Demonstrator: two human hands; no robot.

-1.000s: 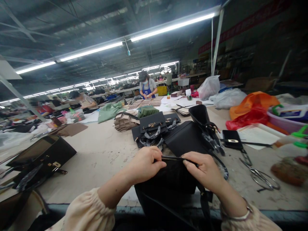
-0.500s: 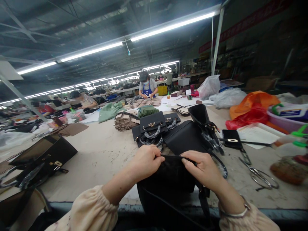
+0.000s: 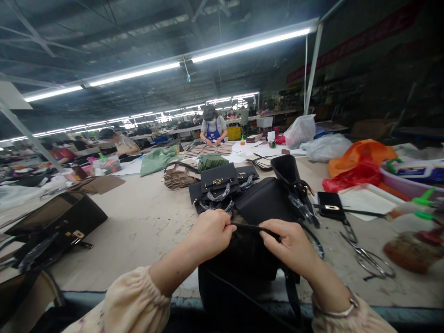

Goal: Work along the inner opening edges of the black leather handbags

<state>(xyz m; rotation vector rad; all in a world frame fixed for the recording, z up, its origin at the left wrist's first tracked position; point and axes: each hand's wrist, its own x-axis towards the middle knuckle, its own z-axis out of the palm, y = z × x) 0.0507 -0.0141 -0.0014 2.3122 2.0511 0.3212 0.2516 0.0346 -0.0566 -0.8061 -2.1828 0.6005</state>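
A black handbag (image 3: 239, 273) stands in front of me at the table's near edge, its dark inside hard to make out. My left hand (image 3: 211, 235) pinches the bag's top edge between thumb and fingers. A short way to the right, my right hand (image 3: 291, 245) grips the same edge, with a stretch of it held straight between the two hands. From the bag's right side a black strap (image 3: 293, 291) hangs down. Just beyond my hands lie several finished-looking black handbags (image 3: 218, 180) with gold clasps and plastic-wrapped handles.
On the left stands an open black bag (image 3: 65, 222). To the right are a phone (image 3: 331, 206), scissors (image 3: 373, 261), green-capped bottles (image 3: 416, 219) and a purple basin (image 3: 409, 180). Stacked brown pieces (image 3: 178, 175) lie farther back. A co-worker (image 3: 214, 127) in a blue apron works across the table.
Both hands keep their hold on the bag's edge, almost unmoved. The view has shifted slightly, so the things on the table appear a little farther left.
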